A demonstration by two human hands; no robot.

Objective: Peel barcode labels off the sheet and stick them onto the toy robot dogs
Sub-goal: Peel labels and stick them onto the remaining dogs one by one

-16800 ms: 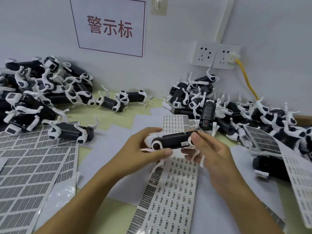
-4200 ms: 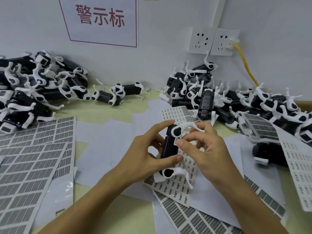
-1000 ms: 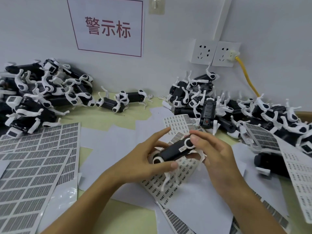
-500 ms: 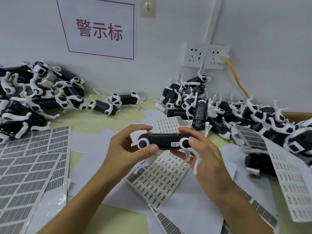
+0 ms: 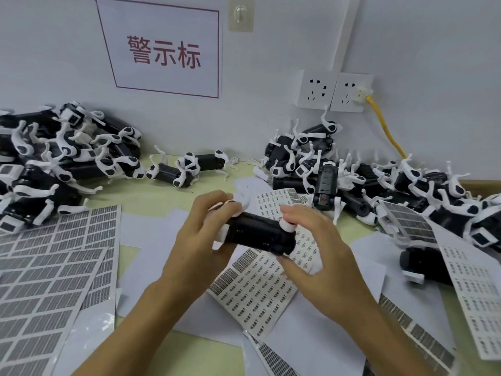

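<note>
The dog (image 5: 259, 236) — a glossy black, box-shaped body with rounded white plastic joints at its ends — is held in the air above the label sheet (image 5: 260, 283), tilted down to the right. The left hand (image 5: 200, 245) grips its left end, fingers curled over the top and thumb underneath. The right hand (image 5: 322, 256) grips the right end, fingers curved over a white joint and thumb pressed under the body.

The label sheet lies flat on white backing papers (image 5: 151, 234); it is matte white, printed with rows of small dark barcodes. To the left lie larger sheets (image 5: 51, 267) with a dense grey rectangular grid — their lower edges look shiny.

Two heaps of dogs rest against the wall: the left heap (image 5: 59, 156) and the right heap (image 5: 366, 180), both tangles of black bodies and thin white legs. The table (image 5: 151, 194) is smooth and pale yellow-green. On the wall hang a red-bordered sign (image 5: 162, 50), a clear hook (image 5: 240, 14) and white sockets (image 5: 334, 90) with a yellow cable (image 5: 385, 126).
</note>
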